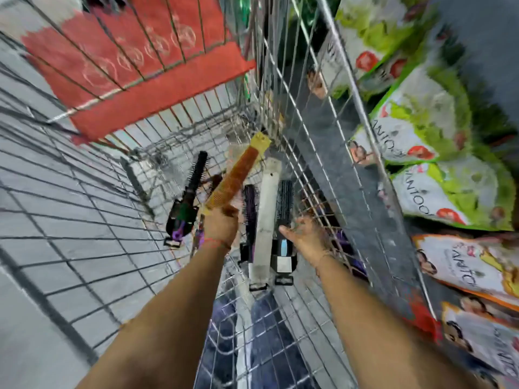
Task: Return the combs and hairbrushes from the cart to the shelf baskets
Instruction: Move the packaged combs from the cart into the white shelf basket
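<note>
Both arms reach down into a wire shopping cart. My left hand is shut on a long orange-brown comb with a yellow card header, held tilted above the cart floor. My right hand is open, fingers spread, just right of a black round hairbrush. Beside that brush lie a white packaged comb and a purple-bristled brush. Another black round brush with a purple tag lies to the left on the cart floor.
The cart's red child-seat flap stands at the far end. Green and white shampoo sachet packs hang on the right outside the cart wall. Grey floor tiles show through the mesh. The view is motion-blurred.
</note>
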`<state>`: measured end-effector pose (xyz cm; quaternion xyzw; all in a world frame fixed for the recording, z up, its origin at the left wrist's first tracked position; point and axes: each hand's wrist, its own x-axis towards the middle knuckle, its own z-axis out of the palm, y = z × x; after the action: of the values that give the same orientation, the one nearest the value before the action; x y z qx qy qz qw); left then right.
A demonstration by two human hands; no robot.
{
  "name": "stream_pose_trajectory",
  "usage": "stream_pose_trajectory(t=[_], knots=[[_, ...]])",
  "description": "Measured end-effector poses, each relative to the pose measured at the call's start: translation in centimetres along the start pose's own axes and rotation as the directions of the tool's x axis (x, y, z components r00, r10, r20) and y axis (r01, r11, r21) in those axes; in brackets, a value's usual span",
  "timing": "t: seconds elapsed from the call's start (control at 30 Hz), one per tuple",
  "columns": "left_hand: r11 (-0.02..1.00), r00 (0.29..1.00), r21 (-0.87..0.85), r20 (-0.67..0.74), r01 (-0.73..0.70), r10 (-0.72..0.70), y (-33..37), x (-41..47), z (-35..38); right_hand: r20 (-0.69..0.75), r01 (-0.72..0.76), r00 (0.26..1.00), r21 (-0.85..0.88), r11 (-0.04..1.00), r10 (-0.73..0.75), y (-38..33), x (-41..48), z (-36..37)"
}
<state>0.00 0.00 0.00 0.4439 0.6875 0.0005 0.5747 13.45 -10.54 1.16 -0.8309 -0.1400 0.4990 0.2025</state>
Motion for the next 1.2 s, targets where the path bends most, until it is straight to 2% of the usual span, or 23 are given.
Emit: stream_pose_trajectory(t=[0.07, 0.1, 0.13, 0.2, 0.3, 0.33, 0.43, 0.5, 0.53, 0.6, 0.7, 0.73, 0.8, 0.87, 0.93, 0.97, 1.1, 1.2], knots=[[0.966, 0.948, 0.242, -0.277, -0.091, 0.159, 0.2, 0.6, -0.4, -0.13, 0.031, 0.99, -0.205, 0.978, -0.058, 0.1, 0.8, 0.3], [0.916, 0.905, 0.376, -0.33, -0.137, 0.27, 0.3, 1.0, -0.6, -0.18, 0.041, 0.979, -0.269, 0.962, -0.092, 0.2, 1.1, 0.6], [0.846, 0.862, 0.495, -0.323, -0.197, 0.39, 0.6, 1.3, -1.0, -0.197, 0.061, 0.972, -0.314, 0.947, -0.128, -0.2, 1.1, 1.1], [0.724, 0.824, 0.638, -0.241, -0.263, 0.512, 0.9, 3.0, -1.3, -0.195, 0.16, 0.95, -0.367, 0.916, -0.245, -0.5, 1.1, 2.4], [0.645, 0.875, 0.723, -0.12, -0.247, 0.469, 1.9, 5.4, -1.1, -0.198, 0.236, 0.904, -0.507, 0.829, -0.379, -0.5, 1.0, 4.6], [0.625, 0.896, 0.742, -0.075, -0.244, 0.439, 2.2, 6.3, -0.8, -0.176, 0.222, 0.917, -0.521, 0.824, -0.359, -0.3, 1.0, 5.1], [0.472, 0.905, 0.848, 0.02, -0.241, 0.426, 2.5, 7.8, -0.2, -0.087, 0.146, 0.968, -0.568, 0.81, -0.235, 0.3, 0.9, 6.5], [0.469, 0.9, 0.849, 0.017, -0.243, 0.436, 2.4, 7.7, -0.1, -0.077, 0.107, 0.982, -0.529, 0.842, -0.173, 0.3, 0.8, 6.7], [0.499, 0.898, 0.829, 0.011, -0.254, 0.439, 2.2, 7.3, 0.1, -0.086, 0.083, 0.986, -0.474, 0.876, -0.14, 0.1, 0.7, 6.5], [0.637, 0.9, 0.719, -0.035, -0.278, 0.433, 2.0, 6.4, 0.1, -0.122, 0.056, 0.987, -0.353, 0.934, -0.105, 0.0, 0.7, 5.8], [0.809, 0.906, 0.515, -0.133, -0.284, 0.403, 1.8, 5.4, 0.1, -0.109, -0.016, 0.994, -0.018, 1.0, 0.014, 0.4, 0.8, 4.1], [0.853, 0.913, 0.457, -0.181, -0.251, 0.365, 1.7, 5.2, 0.0, -0.058, -0.049, 0.997, 0.071, 0.996, 0.053, 0.6, 0.8, 3.5], [0.952, 0.937, 0.272, -0.273, -0.141, 0.216, 1.4, 4.7, -0.1, 0.073, -0.103, 0.993, 0.129, 0.986, 0.094, 0.7, 0.4, 2.3], [0.999, 0.961, 0.016, -0.27, -0.05, 0.052, 1.3, 3.9, -0.3, 0.164, -0.134, 0.981, 0.196, 0.971, 0.102, 0.8, -0.1, 1.5], [0.959, 0.977, -0.282, -0.202, 0.006, -0.066, 1.6, 2.7, -1.1, 0.2, -0.138, 0.977, 0.316, 0.939, 0.076, 0.6, -0.9, 1.0], [0.935, 0.982, -0.354, -0.165, 0.025, -0.089, 1.6, 2.3, -1.8, 0.212, -0.143, 0.975, 0.381, 0.914, 0.064, 0.4, -1.3, 0.9], [0.943, 0.99, -0.331, 0.138, 0.038, 0.009, 2.2, -0.6, -4.9, 0.255, -0.114, 0.966, 0.546, 0.83, -0.035, -1.4, -3.5, 0.4], [0.907, 0.915, -0.42, 0.372, 0.012, 0.16, 3.4, -4.3, -6.7, 0.235, -0.054, 0.964, 0.632, 0.773, -0.125, -2.8, -6.0, -0.4]])
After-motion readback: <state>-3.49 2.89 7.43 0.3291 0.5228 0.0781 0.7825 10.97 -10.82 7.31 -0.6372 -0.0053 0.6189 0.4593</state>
